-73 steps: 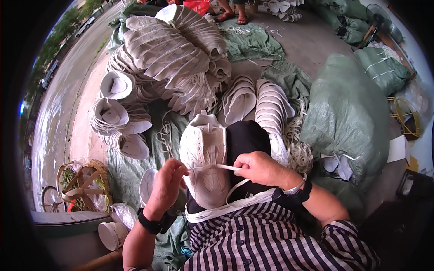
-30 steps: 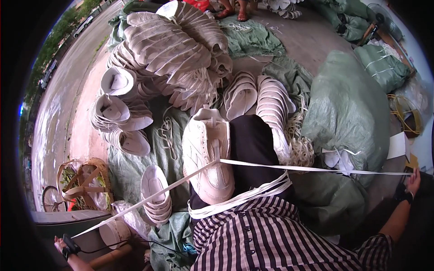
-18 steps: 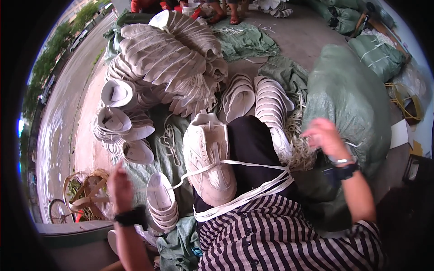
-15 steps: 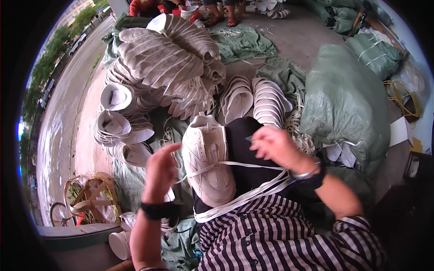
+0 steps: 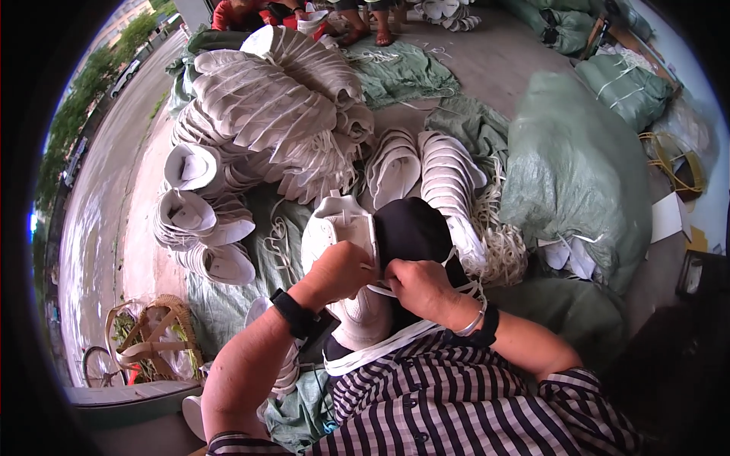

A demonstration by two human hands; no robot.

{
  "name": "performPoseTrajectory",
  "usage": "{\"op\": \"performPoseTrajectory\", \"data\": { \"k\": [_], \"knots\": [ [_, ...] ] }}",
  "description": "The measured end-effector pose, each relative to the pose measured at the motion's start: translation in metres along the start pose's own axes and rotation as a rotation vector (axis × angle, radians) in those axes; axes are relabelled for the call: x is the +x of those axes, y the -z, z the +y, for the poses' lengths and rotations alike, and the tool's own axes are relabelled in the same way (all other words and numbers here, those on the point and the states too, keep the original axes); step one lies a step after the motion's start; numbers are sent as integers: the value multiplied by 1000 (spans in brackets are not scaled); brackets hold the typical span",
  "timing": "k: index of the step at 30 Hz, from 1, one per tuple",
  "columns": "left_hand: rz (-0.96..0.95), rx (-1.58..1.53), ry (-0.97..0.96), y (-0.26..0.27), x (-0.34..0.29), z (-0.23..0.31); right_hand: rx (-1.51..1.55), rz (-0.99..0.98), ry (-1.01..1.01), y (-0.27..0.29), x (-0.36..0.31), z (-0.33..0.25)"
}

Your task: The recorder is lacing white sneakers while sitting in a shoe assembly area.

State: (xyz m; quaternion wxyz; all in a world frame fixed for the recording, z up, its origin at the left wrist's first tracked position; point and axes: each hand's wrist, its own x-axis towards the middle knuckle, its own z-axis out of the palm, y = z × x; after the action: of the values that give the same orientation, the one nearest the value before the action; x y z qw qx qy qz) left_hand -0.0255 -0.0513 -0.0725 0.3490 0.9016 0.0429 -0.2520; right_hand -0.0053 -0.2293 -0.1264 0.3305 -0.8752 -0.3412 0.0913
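A white shoe upper (image 5: 363, 322) lies on my lap, toe toward me, its middle covered by my hands. My left hand (image 5: 341, 272) is over its lacing area with thumb and fingers pinched together; what sits between those fingertips is hidden. Close beside it on the right, my right hand (image 5: 426, 289) pinches a white shoelace (image 5: 379, 289) near the upper's edge. The two hands nearly meet at the fingertips. A bunch of loose white laces (image 5: 372, 354) hangs across my lap and runs up by my right wrist.
Ahead on the left rises a big heap of stacked white uppers (image 5: 262, 95). More stacked uppers (image 5: 449, 171) and a tangle of laces (image 5: 502, 254) lie beyond my knees. At right stands a bulging green sack (image 5: 576, 175); at left, a woven basket (image 5: 161, 334). People sit at the far end.
Both hands were apart, raised either side of the upper; they have come together over its middle. The lace that lay stretched across the upper is now partly hidden by my hands.
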Motion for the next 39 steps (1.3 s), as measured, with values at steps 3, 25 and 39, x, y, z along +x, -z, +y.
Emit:
{"op": "performPoseTrajectory", "data": {
  "k": [3,25,39],
  "knots": [
    [27,-96,-3,-3,0,-13,76,46,-13,-3,0,1],
    [527,173,-167,-57,-20,-26,647,-188,-268,-15,14,7],
    [675,-694,-201,-42,-31,-22,-337,-465,590,52,65,-20]
  ]
}}
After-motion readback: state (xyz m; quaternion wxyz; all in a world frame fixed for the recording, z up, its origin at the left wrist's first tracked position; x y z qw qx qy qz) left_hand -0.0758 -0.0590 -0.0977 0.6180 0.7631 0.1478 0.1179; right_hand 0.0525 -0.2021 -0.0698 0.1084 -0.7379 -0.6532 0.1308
